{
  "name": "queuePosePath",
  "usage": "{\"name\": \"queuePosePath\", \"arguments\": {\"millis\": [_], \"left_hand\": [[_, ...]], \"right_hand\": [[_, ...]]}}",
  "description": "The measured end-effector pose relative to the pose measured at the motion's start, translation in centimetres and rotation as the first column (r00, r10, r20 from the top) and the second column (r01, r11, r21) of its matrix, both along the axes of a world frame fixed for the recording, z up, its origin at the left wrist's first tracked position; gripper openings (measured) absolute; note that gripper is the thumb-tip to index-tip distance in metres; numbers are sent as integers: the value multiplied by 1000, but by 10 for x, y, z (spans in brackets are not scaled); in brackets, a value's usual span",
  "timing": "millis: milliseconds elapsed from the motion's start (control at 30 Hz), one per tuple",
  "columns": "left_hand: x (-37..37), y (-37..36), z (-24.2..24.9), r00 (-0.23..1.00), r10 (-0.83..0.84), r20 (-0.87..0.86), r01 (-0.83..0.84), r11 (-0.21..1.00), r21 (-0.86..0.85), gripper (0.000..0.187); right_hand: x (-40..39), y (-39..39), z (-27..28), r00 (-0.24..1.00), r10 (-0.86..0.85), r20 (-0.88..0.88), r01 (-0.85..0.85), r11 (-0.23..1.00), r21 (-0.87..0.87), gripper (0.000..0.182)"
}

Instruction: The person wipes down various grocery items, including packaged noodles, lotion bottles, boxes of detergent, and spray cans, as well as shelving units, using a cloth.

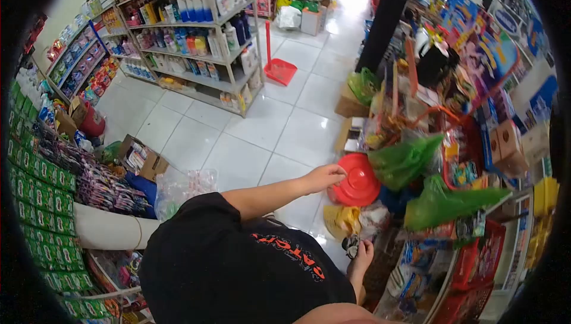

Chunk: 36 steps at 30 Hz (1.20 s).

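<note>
My left hand (324, 177) reaches out to the right and grips the rim of a round red plastic lid (358, 182) among the goods on a crowded stall. Lower down, my right hand (363, 257) has its fingers closed on a small dark item (350, 246), too small to identify. A crumpled yellow bag (342, 220) lies between the two hands. My black shirt with red lettering (238, 270) fills the bottom of the view.
Green plastic bags (404, 160) and red baskets (476, 258) crowd the stall on the right. Shelves of bottles (196, 32) stand at the back left. A red dustpan (279, 68) leans in the white tiled aisle (285, 122). Cartons (143, 157) and hanging sachets (41, 199) line the left.
</note>
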<state>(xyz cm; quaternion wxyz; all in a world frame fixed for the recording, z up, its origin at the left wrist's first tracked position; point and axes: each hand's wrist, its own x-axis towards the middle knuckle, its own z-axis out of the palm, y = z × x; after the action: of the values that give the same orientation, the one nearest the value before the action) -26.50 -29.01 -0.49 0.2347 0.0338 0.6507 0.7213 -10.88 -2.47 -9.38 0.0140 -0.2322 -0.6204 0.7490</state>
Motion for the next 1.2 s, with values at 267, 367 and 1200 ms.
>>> {"name": "queuePosePath", "arguments": {"millis": [267, 367, 1200], "left_hand": [[-43, -218, 20, 870, 492, 22, -493, 869, 48, 28], [-28, -279, 28, 730, 683, 4, -683, 729, 37, 28], [-318, -417, 29, 352, 936, 22, -926, 345, 153, 22]], "right_hand": [[-165, -197, 10, 853, 509, -111, -489, 856, 165, 29], [-208, -256, 19, 771, 633, -70, -630, 774, 63, 30], [-669, -470, 67, 368, 911, -188, -905, 397, 154, 35]]}}
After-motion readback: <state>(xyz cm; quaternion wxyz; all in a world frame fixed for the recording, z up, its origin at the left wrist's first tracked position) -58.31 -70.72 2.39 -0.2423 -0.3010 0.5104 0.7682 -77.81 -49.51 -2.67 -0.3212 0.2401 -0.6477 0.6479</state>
